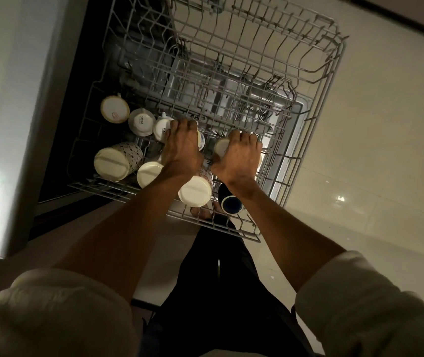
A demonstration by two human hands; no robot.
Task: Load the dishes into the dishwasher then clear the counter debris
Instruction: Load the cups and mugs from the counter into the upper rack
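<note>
Loading cups into the rack (316,117): left hand (180,150) and right hand (236,155) each curl round a cup; next, seat both upside down beside the mugs (118,161).

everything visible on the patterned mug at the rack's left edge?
The patterned mug looks ceramic: cream, with dark dots and diamond shapes over its side. It lies bottom up, tilted, so the plain cream base with a ridge across it faces the camera. No handle shows. It sits in the near-left corner of the rack, resting on the wires, with a plain cream cup close on its right; whether they touch is unclear. Neither hand touches it.
</note>
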